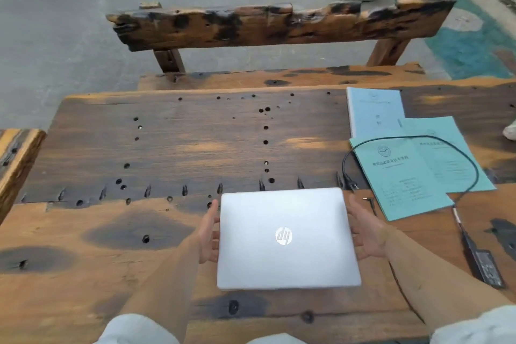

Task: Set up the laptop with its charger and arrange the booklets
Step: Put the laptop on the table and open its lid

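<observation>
Fingers of the left hand [208, 234] and right hand [365, 232] lie nearly straight against the closed silver laptop [287, 237]; black charger [484, 262] unplugged, pale-blue and teal booklets [402, 170] scattered far right.

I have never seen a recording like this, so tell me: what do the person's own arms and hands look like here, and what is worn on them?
Two bare hands and forearms reach in from the bottom edge. The left hand and the right hand wear no gloves, and no rings or watch can be seen. Each upper arm ends in a short, pale whitish sleeve: the left sleeve and the right sleeve, plain and unmarked.
</observation>
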Demonstrator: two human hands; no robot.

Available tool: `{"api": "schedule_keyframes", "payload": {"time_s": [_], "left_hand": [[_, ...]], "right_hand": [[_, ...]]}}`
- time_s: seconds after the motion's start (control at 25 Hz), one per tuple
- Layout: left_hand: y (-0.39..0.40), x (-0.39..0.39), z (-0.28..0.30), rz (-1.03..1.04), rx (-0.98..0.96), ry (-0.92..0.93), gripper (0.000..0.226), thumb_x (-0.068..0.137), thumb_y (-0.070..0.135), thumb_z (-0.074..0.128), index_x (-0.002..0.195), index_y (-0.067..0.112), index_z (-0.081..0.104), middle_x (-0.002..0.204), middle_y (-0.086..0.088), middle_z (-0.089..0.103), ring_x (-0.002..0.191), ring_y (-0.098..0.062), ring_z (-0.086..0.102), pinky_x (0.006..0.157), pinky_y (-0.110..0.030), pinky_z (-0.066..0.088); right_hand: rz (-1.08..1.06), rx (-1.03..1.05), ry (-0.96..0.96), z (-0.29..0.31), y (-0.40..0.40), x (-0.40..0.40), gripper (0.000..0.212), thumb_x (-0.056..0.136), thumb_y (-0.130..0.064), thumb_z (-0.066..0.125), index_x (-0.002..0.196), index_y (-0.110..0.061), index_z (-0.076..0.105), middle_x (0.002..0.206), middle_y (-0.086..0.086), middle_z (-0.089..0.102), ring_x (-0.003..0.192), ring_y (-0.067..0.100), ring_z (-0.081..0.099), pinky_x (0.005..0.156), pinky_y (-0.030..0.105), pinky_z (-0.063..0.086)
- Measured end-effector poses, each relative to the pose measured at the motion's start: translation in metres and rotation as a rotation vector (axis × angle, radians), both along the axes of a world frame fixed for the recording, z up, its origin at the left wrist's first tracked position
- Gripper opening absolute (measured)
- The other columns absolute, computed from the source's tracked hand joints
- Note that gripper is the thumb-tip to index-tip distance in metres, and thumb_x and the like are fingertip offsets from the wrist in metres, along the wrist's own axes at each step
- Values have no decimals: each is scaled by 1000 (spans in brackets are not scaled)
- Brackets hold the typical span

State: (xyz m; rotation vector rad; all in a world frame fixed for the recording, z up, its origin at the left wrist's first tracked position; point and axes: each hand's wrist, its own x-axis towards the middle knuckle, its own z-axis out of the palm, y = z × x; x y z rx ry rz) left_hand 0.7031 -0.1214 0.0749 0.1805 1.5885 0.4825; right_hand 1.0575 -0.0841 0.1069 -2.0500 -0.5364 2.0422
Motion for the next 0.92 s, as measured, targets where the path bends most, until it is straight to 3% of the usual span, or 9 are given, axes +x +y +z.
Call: {"api": "schedule_keyframes", "payload": {"time_s": [0.12, 0.32, 0.44, 0.6, 0.68, 0.76, 0.84, 0.92], "left_hand": [[0, 26, -5, 54, 0, 70, 75, 87, 78, 31, 120, 18, 61, 94, -10, 65, 77, -28, 61, 67, -36, 49], [7, 65, -4, 179, 11, 139, 56, 91, 72, 32, 95, 25, 61, 97, -8, 66, 85, -27, 61, 80, -40, 46], [18, 80, -6, 229, 22, 146, 50, 98, 61, 31, 86, 22, 60, 87, -5, 65, 76, -22, 59, 66, -33, 42], [36, 84, -23, 243, 30, 181, 48, 97, 59, 37, 91, 21, 64, 90, -4, 67, 77, -19, 61, 65, -32, 40], [45, 81, -39, 234, 29, 189, 51, 94, 62, 41, 106, 19, 66, 103, -5, 68, 90, -22, 63, 79, -36, 44], [50, 79, -55, 207, 10, 232, 66, 87, 68, 47, 129, 18, 60, 129, -5, 62, 117, -27, 57, 103, -44, 40], [54, 78, -73, 194, -3, 265, 78, 79, 74, 49, 137, 23, 54, 141, -3, 53, 128, -28, 49, 112, -50, 33], [57, 76, -90, 180, -16, 296, 82, 73, 78, 49, 136, 26, 55, 143, -3, 51, 129, -29, 49, 111, -52, 34]], "right_hand": [[15, -10, -1, -7, 16, 14, 91, 63, -92, 46, 124, -26, 62, 127, 7, 60, 109, 34, 63, 92, 63, 47], [3, -34, 23, -12, 34, 28, 82, 69, -87, 47, 120, -25, 61, 118, 5, 61, 108, 33, 61, 98, 61, 44], [-67, -54, 23, -20, 42, 30, 72, 79, -80, 45, 118, -21, 59, 106, 6, 60, 96, 27, 58, 97, 55, 45], [-131, -41, 9, -30, 54, 26, 75, 87, -73, 40, 124, -11, 62, 105, 14, 66, 84, 25, 57, 103, 53, 41], [-180, -58, 31, -34, 59, 24, 76, 90, -71, 39, 129, -10, 62, 87, 9, 64, 72, 24, 55, 99, 47, 43], [-180, -69, -23, -41, 60, 24, 74, 89, -72, 39, 122, -11, 65, 81, 5, 62, 71, 22, 55, 85, 41, 45], [-164, -13, -80, -52, 67, 20, 59, 91, -69, 39, 106, -19, 66, 90, 3, 64, 77, 23, 59, 76, 38, 49], [-129, 133, -280, -71, 76, 23, 60, 91, -64, 44, 114, -12, 63, 110, 13, 66, 95, 34, 63, 84, 47, 54]]}}
